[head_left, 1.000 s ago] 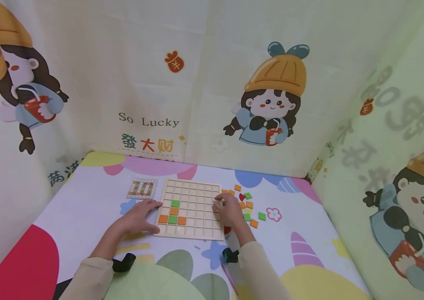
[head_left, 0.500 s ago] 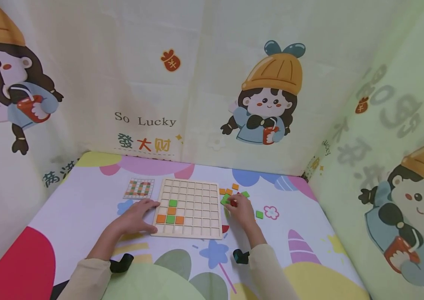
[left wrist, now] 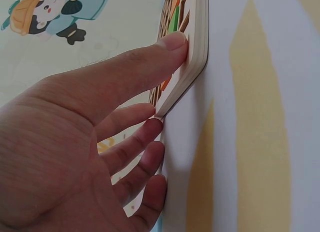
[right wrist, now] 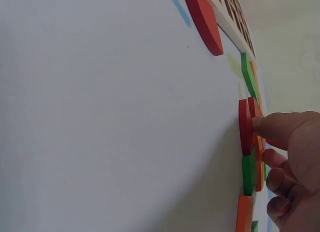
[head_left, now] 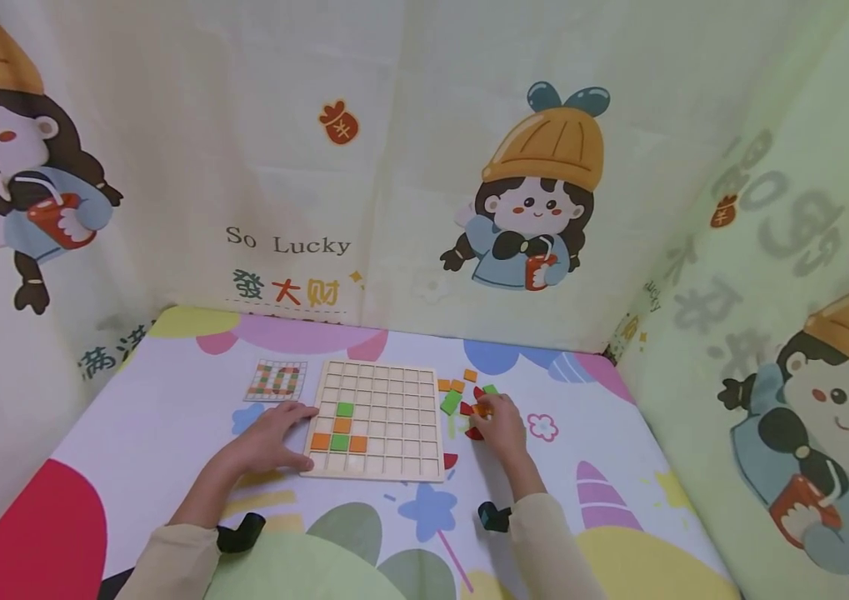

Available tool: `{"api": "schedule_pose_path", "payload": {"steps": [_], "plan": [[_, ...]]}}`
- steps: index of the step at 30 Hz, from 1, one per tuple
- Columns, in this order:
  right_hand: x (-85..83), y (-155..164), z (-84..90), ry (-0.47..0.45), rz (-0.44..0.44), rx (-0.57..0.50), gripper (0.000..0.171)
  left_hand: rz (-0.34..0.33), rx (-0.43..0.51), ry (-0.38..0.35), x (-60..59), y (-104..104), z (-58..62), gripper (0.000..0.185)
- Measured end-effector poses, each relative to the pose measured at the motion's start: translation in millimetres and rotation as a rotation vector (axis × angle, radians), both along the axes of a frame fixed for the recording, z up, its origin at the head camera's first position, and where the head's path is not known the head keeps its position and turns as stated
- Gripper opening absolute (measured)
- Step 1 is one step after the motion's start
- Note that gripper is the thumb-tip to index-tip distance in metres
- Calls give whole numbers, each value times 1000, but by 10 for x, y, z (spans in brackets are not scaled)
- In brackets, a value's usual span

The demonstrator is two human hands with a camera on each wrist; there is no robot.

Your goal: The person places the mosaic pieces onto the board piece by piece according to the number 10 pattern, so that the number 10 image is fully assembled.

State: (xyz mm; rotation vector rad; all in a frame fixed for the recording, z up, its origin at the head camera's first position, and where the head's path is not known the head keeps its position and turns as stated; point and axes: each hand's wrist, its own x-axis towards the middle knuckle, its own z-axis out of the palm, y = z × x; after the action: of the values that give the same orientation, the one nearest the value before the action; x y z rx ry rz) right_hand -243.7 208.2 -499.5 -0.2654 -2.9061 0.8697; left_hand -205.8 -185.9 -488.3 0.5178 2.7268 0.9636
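A wooden grid board [head_left: 387,433] lies flat on the table, with green and orange tiles [head_left: 342,432] set in its left cells. My left hand [head_left: 302,435] rests at the board's left edge [left wrist: 199,52], thumb [left wrist: 165,50] pressed on the rim and fingers straight along the side. My right hand [head_left: 482,414] is over the loose tiles to the right of the board. Its thumb [right wrist: 267,124] touches a red tile [right wrist: 244,127], and its curled fingers pinch an orange tile [right wrist: 258,159] beside it.
A small pattern card [head_left: 276,380] lies left of the board's far corner. Loose green [head_left: 451,402], orange [head_left: 445,384] and red [head_left: 451,460] tiles lie right of the board. Printed cloth walls [head_left: 409,167] close in the back and both sides of the table.
My right hand has moved from the board's right edge out to the right, onto the loose tiles. My left hand has stayed at the board's left edge.
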Motion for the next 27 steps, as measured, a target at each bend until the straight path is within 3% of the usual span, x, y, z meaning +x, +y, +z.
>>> {"api": "schedule_pose_path", "payload": {"steps": [18,27], "plan": [[-34,-14,-28,-43,-67,12,26,3,-7,-5,-21,20,20,84],[-17,-40,-55,1,-87,-23,29,13,-5,-18,-10,13,-2,84]]}}
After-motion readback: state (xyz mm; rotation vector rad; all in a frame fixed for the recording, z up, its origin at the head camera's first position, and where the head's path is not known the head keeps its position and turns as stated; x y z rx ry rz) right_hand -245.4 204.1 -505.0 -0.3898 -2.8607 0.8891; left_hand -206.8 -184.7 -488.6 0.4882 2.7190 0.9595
